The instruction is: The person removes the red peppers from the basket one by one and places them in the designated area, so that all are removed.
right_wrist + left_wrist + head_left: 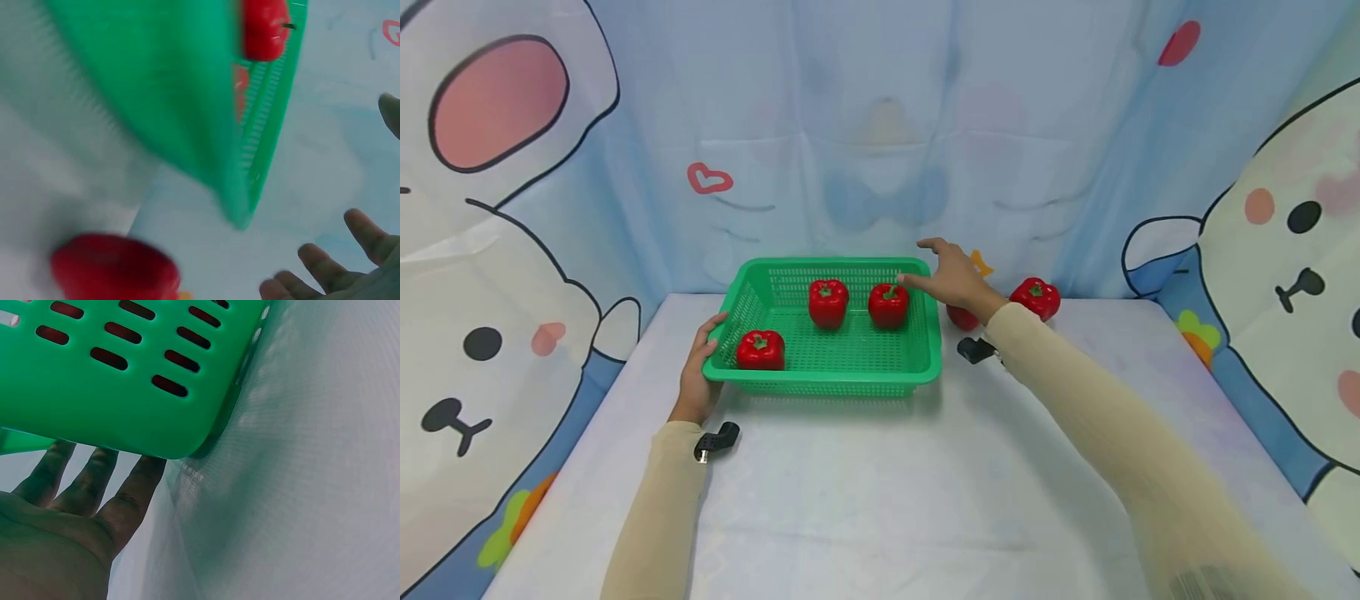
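Note:
A green plastic basket (820, 377) with slotted walls stands on the table, holding three red bell peppers: one front left (761, 351), one at the back middle (828, 304) and one at the back right (888, 307). At its left end my left hand (697, 367) grips the rim; in the left wrist view, fingers (128, 494) reach up to the basket's edge. My right hand (953, 277) hovers around the back right corner, thumb and fingers spread, nothing held. In the right wrist view its fingers (328, 269) are apart, beside the basket (150, 75).
Outside the basket on the right, one red bell pepper (962, 317) lies partly hidden beneath my right hand, and another (1035, 297) sits behind my right forearm. A patterned curtain (880, 108) hangs close behind the table (865, 492).

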The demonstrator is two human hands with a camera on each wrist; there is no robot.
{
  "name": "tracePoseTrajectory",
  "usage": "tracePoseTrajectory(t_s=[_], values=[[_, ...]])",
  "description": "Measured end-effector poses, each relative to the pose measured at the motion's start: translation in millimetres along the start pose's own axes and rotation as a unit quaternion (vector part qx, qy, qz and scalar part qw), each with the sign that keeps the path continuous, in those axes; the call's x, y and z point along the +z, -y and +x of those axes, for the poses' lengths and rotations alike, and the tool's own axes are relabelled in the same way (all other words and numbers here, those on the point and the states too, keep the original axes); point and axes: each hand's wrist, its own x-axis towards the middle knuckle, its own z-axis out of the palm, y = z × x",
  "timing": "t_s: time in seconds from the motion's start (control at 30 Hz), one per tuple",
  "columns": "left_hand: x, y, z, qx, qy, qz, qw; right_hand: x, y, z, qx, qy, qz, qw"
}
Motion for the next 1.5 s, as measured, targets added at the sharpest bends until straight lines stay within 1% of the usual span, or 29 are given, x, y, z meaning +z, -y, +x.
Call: tracePoseTrajectory(t_s=[0.07, 0.13, 0.2, 0.27, 0.33, 0.4, 0.5, 0.63, 0.73, 0.9, 1.0, 1.1, 1.3, 1.4, 1.5], values=[[-0.8, 0.4, 0.0, 0.000, 0.001, 0.000, 1.0000, 3.3, 9.2, 7.7, 0.024, 0.023, 0.010, 0.999], [-1.4, 0.6, 0.0, 0.001, 0.000, 0.003, 1.0000, 8.2, 14.7, 14.5, 0.045, 0.035, 0.010, 0.998], [-1.6, 0.7, 0.4, 0.003, -0.002, 0.005, 1.0000, 14.0, 17.2, 19.8, 0.062, 0.043, 0.015, 0.997], [-1.3, 0.5, 1.0, 0.005, -0.003, 0.006, 1.0000, 20.5, 16.8, 24.2, 0.070, 0.043, 0.029, 0.996], [-1.0, 0.9, 2.0, 0.006, -0.002, 0.003, 1.0000, 26.2, 15.8, 27.4, 0.069, 0.043, 0.040, 0.996], [-0.9, 1.5, 3.0, 0.006, 0.001, 0.002, 1.0000, 30.9, 15.0, 29.7, 0.064, 0.048, 0.035, 0.996], [-1.8, 2.4, 3.9, 0.005, 0.001, 0.006, 1.0000, 35.5, 15.9, 31.7, 0.049, 0.066, -0.008, 0.997], [0.1, 3.8, 5.1, 0.006, 0.001, 0.009, 0.9999, 32.9, 14.4, 30.7, 0.025, 0.081, -0.046, 0.995], [0.7, 3.6, 5.8, 0.003, 0.001, 0.007, 1.0000, 27.6, 9.2, 29.7, 0.014, 0.077, -0.043, 0.996], [-0.9, 2.8, 5.6, 0.002, 0.000, 0.002, 1.0000, 19.9, -3.4, 23.6, 0.019, 0.078, -0.010, 0.997], [-2.1, 2.1, 4.7, 0.001, -0.001, 0.003, 1.0000, 20.6, -10.2, 18.5, 0.009, 0.076, -0.023, 0.997], [-3.8, -0.1, 4.2, 0.000, -0.003, 0.009, 1.0000, 27.2, -14.9, 15.9, 0.000, 0.069, -0.042, 0.997], [-3.7, 3.3, 4.0, -0.002, -0.006, 0.005, 1.0000, 45.7, -20.1, 16.6, 0.026, 0.050, -0.047, 0.997], [-2.8, 4.7, 4.1, -0.003, -0.006, 0.004, 1.0000, 49.2, -20.9, 18.4, 0.039, 0.048, -0.045, 0.997], [-2.5, 3.5, 5.0, 0.000, -0.003, 0.006, 1.0000, 50.1, -22.5, 22.8, 0.048, 0.055, -0.052, 0.996]])
